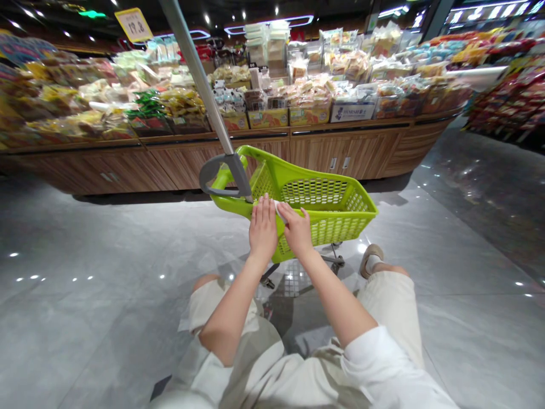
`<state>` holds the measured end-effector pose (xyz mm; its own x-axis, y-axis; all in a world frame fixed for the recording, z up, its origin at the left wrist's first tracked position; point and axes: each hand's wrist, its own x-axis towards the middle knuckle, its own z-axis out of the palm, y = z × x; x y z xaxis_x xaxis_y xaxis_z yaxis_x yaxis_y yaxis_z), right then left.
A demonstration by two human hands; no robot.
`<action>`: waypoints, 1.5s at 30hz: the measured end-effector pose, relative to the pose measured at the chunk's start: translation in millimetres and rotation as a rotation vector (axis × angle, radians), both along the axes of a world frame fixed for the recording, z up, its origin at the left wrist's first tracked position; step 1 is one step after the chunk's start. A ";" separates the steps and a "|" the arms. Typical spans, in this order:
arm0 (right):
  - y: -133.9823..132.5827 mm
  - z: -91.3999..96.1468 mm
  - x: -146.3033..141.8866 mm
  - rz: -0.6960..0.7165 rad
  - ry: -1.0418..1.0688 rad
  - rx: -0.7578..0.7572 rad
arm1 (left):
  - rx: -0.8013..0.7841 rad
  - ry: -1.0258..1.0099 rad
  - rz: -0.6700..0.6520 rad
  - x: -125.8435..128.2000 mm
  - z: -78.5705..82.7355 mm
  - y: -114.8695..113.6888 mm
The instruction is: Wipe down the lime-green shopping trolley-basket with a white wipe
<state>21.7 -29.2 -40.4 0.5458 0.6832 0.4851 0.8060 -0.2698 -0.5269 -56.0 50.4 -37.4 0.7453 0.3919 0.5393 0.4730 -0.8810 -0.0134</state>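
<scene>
A lime-green shopping cart basket (317, 196) with perforated sides stands in front of me. My left hand (263, 228) lies on its near rim, close to the handle end, fingers straight and together. Just to the right, my right hand (297, 228) presses against the same side with its thumb apart. Under the right fingers shows a small white piece (279, 211), like a folded tissue or cloth; most of it is covered. A grey loop bracket (225, 177) is fixed at the basket's left end, and a metal pole (204, 85) rises from it.
Behind the cart runs a wooden display counter (272, 156) loaded with packaged snacks (310, 91). A price sign (134, 24) hangs at upper left. Caster wheels (338, 262) sit beneath the basket on the glossy grey floor (106, 284). My knees and one shoe (370, 258) flank the cart.
</scene>
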 end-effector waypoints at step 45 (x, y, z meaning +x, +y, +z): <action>-80.7 -45.4 73.8 -0.265 -0.040 -0.047 | -0.057 -0.073 -0.035 -2.2 0.6 -2.0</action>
